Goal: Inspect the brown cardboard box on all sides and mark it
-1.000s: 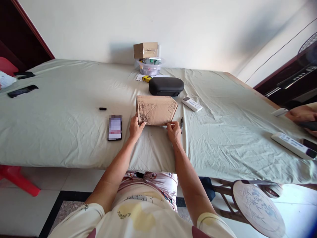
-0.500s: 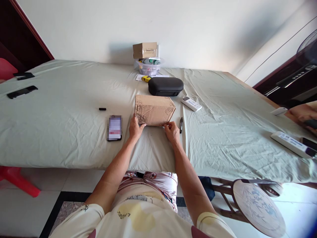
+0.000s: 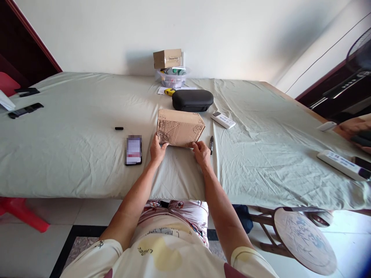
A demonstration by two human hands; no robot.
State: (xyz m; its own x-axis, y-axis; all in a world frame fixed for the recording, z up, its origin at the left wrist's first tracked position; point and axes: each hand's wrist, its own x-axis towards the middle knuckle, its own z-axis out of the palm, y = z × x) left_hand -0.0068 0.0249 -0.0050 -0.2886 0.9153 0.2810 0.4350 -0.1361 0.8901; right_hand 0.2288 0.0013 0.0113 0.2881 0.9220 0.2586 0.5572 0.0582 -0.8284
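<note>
A brown cardboard box (image 3: 180,129) with black scribbles at its corners is tilted toward me on the green cloth. My left hand (image 3: 158,150) grips its lower left corner, thumb on the front face and fingers behind the side. With closed fingers, my right hand (image 3: 201,151) pinches the lower right corner. Just right of that hand lies a black marker pen (image 3: 211,145). Its small black cap (image 3: 119,128) rests apart, to the left. A phone (image 3: 133,150) with a lit, blurred screen lies left of my left hand.
Behind the box sit a black hard case (image 3: 193,100), a yellow tape measure (image 3: 169,92) and a clear tub (image 3: 173,80) with another cardboard box (image 3: 167,58) on top. White devices (image 3: 223,120) lie to the right. A round stool (image 3: 304,239) stands by the table's front edge.
The view has shifted slightly. Both hands keep hold of the box, which stays in nearly the same tilted pose. Something white has come into view at the far left edge.
</note>
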